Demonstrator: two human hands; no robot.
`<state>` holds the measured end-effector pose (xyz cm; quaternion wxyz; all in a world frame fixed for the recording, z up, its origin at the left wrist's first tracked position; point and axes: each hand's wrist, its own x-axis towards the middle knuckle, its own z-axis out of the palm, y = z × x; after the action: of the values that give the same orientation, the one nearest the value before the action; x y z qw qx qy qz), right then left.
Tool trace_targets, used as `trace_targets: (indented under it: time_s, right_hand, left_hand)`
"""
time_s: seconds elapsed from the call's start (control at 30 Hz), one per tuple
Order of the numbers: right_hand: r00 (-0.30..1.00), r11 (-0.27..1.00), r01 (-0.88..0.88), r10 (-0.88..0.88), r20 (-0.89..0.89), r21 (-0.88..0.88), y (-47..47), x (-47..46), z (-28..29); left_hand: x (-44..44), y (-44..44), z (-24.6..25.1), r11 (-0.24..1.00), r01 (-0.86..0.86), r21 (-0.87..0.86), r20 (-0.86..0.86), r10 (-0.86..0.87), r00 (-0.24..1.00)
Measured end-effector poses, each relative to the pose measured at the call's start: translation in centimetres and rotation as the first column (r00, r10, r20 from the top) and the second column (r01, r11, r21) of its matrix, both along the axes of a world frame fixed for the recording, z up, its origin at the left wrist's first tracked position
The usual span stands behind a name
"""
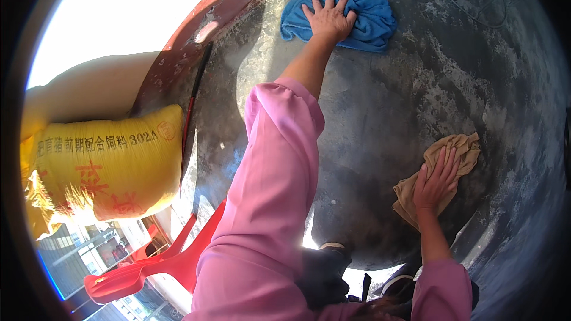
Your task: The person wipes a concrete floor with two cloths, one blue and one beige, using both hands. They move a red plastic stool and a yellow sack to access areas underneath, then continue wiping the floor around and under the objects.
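My left hand [331, 20] lies flat with fingers spread on a crumpled blue cloth [372, 18] at the top of the view. Farther right and lower, my right hand [437, 183] presses palm-down on a folded brown cloth [466, 154], its fingers straight and only slightly apart. Neither hand has its fingers curled around the fabric. Both cloths rest against a worn, patchy dark-grey surface [370, 129] that looks like concrete. Pink sleeves cover my arms, the left one stretched far forward.
A full yellow woven sack [116, 147] bearing printed writing is at left, beside a thin dark-and-red stick [191, 109]. Below it stands a red plastic stool or chair [147, 272]. A peeling red band [200, 26] borders the grey surface. My shoes [332, 246] show at the bottom.
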<state>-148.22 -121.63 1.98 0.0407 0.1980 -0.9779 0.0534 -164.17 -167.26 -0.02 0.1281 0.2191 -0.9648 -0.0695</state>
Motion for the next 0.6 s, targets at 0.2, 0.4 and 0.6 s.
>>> trace_targets:
  time_s: [0.2, 0.4, 0.6]
  right_hand:
    - [0.998, 0.999, 0.044, -0.044, -0.041, 0.004, -0.1, 0.1, -0.7]
    - [0.989, 0.999, 0.012, -0.019, -0.147, -0.053, 0.3, -0.3, -2.0]
    - [0.976, 0.999, 0.025, -0.032, -0.217, -0.032, 0.7, -0.4, -3.6]
  left_hand:
    - [15.2, -7.5, 0.7, 0.948, -0.318, 0.021, 0.138, 0.313, 0.940]
    - [37.7, -5.3, 1.5, 0.652, -0.758, 0.008, 0.208, 0.741, 0.639]
    - [44.0, 12.2, -0.5, 0.683, -0.731, -0.014, 0.125, 0.726, 0.676]
